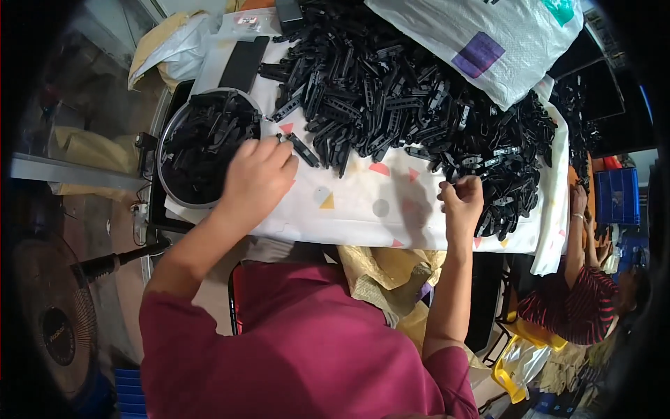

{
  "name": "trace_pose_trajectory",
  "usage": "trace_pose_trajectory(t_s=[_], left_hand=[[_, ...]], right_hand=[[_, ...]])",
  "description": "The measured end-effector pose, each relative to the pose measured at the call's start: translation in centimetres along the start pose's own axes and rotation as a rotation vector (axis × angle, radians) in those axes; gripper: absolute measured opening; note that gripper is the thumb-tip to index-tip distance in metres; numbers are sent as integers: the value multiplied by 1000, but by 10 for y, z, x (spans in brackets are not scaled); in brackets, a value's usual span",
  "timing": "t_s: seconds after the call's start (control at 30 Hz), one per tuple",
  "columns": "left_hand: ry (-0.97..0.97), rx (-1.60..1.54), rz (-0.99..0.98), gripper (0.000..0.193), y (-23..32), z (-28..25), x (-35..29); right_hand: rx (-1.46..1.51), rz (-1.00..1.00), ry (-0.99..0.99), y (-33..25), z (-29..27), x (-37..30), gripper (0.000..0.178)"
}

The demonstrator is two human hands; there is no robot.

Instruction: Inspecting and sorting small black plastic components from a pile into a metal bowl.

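My left hand is over the right rim of a round basin filled with black plastic parts. Its fingers are curled together, and whatever they hold is hidden. Just beyond the fingertips, a slim black plastic part lies on the white patterned cloth. My right hand is at the near edge of a pile of smaller black parts. Its thumb and fingers are pinched; something dark shows at the tips, too small to make out. A large heap of long black plastic parts covers the far side of the table.
A white woven sack with a purple patch rests over the heap. A dark flat slab lies beyond the basin. Left stands a fan. At the right, another person works near a blue crate.
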State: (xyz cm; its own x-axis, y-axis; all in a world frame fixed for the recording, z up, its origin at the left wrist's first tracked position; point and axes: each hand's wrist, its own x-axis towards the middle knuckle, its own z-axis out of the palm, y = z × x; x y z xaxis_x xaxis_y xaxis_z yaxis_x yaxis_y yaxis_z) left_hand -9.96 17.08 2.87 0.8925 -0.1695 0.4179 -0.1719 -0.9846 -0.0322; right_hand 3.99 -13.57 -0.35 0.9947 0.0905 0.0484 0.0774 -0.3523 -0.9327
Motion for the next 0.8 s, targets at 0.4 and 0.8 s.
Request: trace_pose_trajectory(t_s=[0.4,0.8], left_hand=[[-263,-1132,-331,13,47,35,20],[-482,-2114,-590,19,76,15,59]], right_hand=[[565,122,-212,-24,-11,-42,12],[313,-405,-382,-72,13,-63,20]])
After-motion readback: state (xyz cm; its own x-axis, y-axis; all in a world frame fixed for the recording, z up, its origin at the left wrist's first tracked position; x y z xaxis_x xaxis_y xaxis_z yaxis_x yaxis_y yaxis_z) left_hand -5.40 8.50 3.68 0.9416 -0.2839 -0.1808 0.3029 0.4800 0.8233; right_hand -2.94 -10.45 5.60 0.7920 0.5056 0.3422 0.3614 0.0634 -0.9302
